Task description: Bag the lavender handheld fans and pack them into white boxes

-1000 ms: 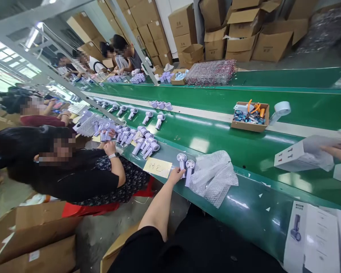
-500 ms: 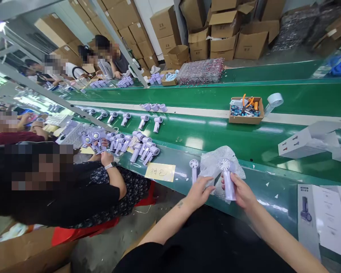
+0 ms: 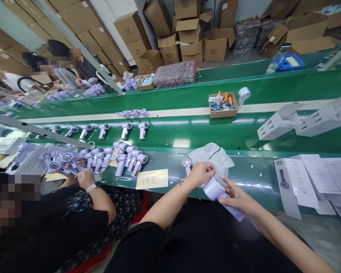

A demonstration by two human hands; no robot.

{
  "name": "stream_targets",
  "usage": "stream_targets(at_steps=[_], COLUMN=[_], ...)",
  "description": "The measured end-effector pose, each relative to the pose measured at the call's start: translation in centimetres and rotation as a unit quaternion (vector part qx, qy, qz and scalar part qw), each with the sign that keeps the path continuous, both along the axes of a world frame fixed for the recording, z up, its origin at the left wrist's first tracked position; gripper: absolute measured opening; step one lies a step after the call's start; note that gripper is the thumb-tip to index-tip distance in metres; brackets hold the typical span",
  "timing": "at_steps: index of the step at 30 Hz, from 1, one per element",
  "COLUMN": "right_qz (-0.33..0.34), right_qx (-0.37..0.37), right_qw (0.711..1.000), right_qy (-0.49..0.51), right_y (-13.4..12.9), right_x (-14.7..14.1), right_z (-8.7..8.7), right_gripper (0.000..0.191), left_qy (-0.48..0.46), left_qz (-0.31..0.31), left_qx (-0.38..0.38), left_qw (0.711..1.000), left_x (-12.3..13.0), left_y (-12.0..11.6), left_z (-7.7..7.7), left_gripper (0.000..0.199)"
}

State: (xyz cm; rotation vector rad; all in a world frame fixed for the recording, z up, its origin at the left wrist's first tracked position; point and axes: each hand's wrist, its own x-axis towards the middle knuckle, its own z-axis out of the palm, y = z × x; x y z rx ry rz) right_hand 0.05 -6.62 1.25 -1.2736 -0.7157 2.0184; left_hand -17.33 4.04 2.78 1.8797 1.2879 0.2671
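Observation:
My right hand (image 3: 238, 195) grips a lilac handheld fan (image 3: 213, 189) by its handle, its round head tilted toward the left and the handle pointing down to the right. My left hand (image 3: 201, 173) is closed, fingertips pinching the clear bubble-wrap bag (image 3: 223, 161) just above the fan head. The bag lies crumpled on the green bench, partly behind both hands. Left of it rests a second lilac fan (image 3: 186, 163), its lower part hidden by my left forearm.
A yellow handwritten card (image 3: 152, 179) lies left, beside a pile of lilac fans (image 3: 130, 157) near a seated co-worker (image 3: 99, 197). Flat printed boxes (image 3: 287, 185) lie right. Ahead, white boxes (image 3: 280, 121) and a small carton of tools (image 3: 223, 112) stand on the conveyor.
The fan in my right hand has tipped from upright to slanted and come nearer my body. My left hand has closed on the bag. The view has swung to the right.

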Motion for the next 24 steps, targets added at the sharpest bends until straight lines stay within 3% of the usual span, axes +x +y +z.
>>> stream_targets(at_steps=[3, 7, 10, 13, 15, 19, 22, 24], right_qz=[-0.052, -0.080, -0.105, -0.173, -0.199, -0.242, -0.265, -0.287], right_qx=[0.012, 0.030, 0.035, 0.034, 0.026, -0.016, -0.044, -0.075], right_qw=[0.998, 0.994, 0.992, 0.984, 0.980, 0.970, 0.963, 0.955], right_qy=[-0.034, -0.068, -0.061, -0.020, -0.006, 0.005, 0.004, -0.014], right_y=[0.0, -0.6, -0.9, -1.2, -1.4, -1.8, -1.8, -1.8], right_x=[0.6, 1.8, 2.2, 2.9, 3.7, 5.5, 6.1, 6.2], right_z=[0.4, 0.5, 0.2, 0.2, 0.4, 1.1, 1.1, 0.7], right_gripper=[0.064, 0.049, 0.052, 0.062, 0.054, 0.038, 0.034, 0.030], left_qy=[0.010, -0.011, -0.021, -0.020, -0.044, -0.165, -0.224, -0.207], left_qz=[-0.081, -0.247, -0.353, -0.406, -0.376, -0.152, -0.029, -0.029], left_qx=[0.031, 0.112, 0.191, 0.250, 0.246, 0.116, 0.074, 0.111], left_qw=[0.996, 0.963, 0.916, 0.879, 0.892, 0.968, 0.971, 0.972], left_x=[0.6, 2.3, 3.6, 4.0, 4.1, 5.4, 7.3, 8.4], left_y=[0.9, 0.5, -1.0, -2.3, -2.7, -2.5, -2.7, -3.0], left_z=[2.0, 3.0, 3.7, 4.0, 3.3, -0.8, -3.4, -4.1], left_gripper=[0.019, 0.019, 0.020, 0.022, 0.021, 0.037, 0.019, 0.017])
